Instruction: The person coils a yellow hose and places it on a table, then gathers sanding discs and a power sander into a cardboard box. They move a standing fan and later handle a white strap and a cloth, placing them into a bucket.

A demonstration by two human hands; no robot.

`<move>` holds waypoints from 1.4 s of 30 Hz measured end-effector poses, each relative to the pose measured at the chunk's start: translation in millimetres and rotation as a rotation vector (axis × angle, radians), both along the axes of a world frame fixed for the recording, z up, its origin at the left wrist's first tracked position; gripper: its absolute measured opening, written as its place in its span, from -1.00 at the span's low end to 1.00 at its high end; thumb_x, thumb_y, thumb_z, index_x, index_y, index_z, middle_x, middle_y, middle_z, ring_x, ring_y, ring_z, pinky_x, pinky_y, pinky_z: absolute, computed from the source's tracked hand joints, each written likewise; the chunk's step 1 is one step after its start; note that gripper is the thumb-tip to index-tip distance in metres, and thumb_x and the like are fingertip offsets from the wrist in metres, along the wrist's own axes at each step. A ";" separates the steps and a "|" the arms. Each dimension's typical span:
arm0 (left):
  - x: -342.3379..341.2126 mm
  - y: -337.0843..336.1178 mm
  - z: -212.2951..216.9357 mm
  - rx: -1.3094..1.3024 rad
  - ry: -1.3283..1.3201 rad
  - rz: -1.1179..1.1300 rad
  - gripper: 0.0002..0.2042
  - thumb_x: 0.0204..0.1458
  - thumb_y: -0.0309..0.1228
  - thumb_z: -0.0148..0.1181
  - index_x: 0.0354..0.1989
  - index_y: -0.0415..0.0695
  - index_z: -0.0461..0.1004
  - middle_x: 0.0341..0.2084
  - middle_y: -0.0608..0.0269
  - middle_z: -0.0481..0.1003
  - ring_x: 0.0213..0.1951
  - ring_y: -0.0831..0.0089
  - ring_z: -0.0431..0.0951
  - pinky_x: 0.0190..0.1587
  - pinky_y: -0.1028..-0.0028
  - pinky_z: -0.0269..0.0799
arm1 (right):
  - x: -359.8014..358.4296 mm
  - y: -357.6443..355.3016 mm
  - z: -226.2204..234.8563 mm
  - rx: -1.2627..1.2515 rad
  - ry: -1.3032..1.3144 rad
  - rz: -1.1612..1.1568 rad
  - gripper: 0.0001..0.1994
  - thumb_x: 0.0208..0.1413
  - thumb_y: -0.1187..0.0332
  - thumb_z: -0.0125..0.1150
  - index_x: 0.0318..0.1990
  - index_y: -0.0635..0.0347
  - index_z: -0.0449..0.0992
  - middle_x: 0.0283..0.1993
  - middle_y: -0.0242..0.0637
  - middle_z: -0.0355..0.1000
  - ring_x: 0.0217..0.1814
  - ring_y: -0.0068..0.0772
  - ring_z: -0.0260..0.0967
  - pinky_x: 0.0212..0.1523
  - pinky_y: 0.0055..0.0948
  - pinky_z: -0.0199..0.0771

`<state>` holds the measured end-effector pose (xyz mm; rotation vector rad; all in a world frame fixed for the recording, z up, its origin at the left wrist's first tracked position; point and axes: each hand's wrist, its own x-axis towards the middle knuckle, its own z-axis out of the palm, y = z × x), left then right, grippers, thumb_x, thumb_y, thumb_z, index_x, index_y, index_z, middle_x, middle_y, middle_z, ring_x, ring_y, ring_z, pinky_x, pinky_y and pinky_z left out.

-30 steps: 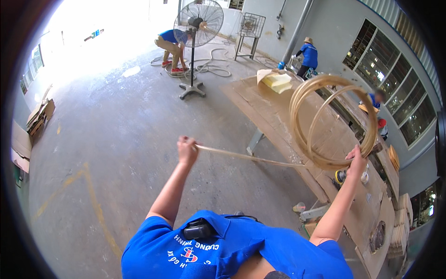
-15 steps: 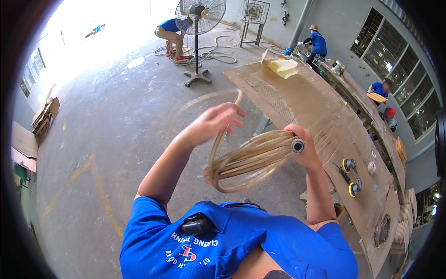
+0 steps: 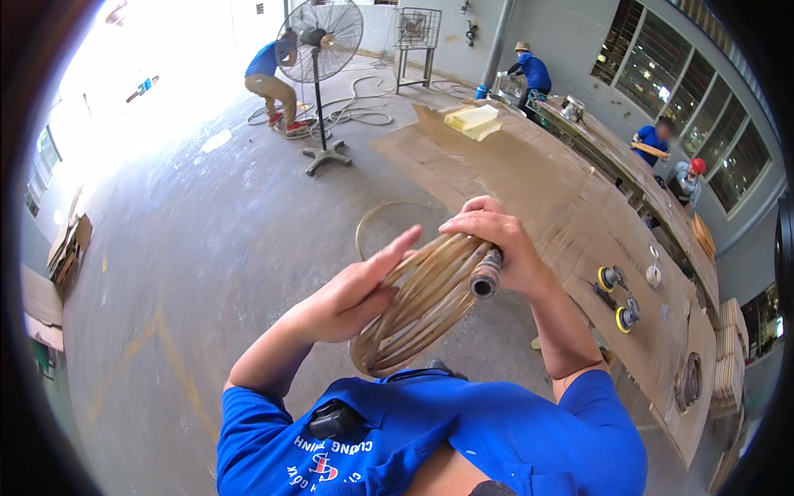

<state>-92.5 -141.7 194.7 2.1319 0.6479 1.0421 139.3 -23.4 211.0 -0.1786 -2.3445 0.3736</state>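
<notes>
With the coil as the clock's centre and twelve at the top of the view, the coil point(image 3: 422, 302) of tan hose is in front of the person's chest, held up off the floor. The right hand point(image 3: 499, 236) sits at about half past one, clamped on the bundled turns, its fingers bent over their top. A metal-ended fitting point(image 3: 486, 277) pokes out just below that hand, between two and three, its opening facing the person. The left hand point(image 3: 343, 302) is at nine, touching the coil's side; some digits stretch toward one o'clock, but I cannot tell whether it is closed on the hose. A loose loop point(image 3: 397, 202) of hose arcs out near twelve, beyond both hands.

The cardboard-covered table point(image 3: 538, 194) spans roughly twelve to four. On it, a yellow block point(image 3: 474, 121) lies past half past twelve, two sanders point(image 3: 612, 277) with yellow pads lie around three, and a dark bundle point(image 3: 688, 382) lies at half past three. A fan point(image 3: 322, 45) stands at eleven; a bent person point(image 3: 271, 74) is just left of it, with more hoses point(image 3: 356, 112) on the floor nearby. A person in a hat point(image 3: 532, 73) works at one, and two more people point(image 3: 649, 140) are at two.
</notes>
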 end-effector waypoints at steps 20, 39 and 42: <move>98.6 83.0 -109.5 -0.140 -0.137 0.447 -0.43 -0.06 -0.16 0.12 0.09 -0.05 0.03 0.00 0.05 0.29 0.07 0.21 0.26 0.06 0.25 0.23 | 58.3 0.9 67.9 -0.484 0.776 -0.314 -0.87 -0.04 0.59 0.06 -0.31 0.18 0.39 -0.46 -0.41 0.32 -0.45 -0.59 0.25 -0.32 -0.52 0.34; -77.4 205.7 -269.8 -0.509 0.428 1.096 -0.78 -0.08 -0.29 0.02 -0.43 -0.16 0.52 -0.44 -0.02 0.52 -0.31 0.07 0.53 -0.29 0.21 0.44 | 194.8 59.2 44.2 -0.552 1.191 -0.770 -0.84 0.02 0.41 0.14 -0.27 0.27 0.40 -0.47 -0.35 0.29 -0.49 -0.48 0.24 -0.36 -0.43 0.41; -116.7 149.2 -290.8 -1.203 -0.011 0.761 -0.72 0.07 -0.25 0.02 -0.59 -0.14 0.41 -0.65 0.19 0.50 -0.65 0.44 0.51 -0.59 0.49 0.42 | 219.6 73.2 -3.5 -0.650 1.010 -0.845 -0.89 -0.06 0.42 0.14 -0.39 0.21 0.37 -0.53 -0.39 0.30 -0.55 -0.56 0.26 -0.49 -0.44 0.40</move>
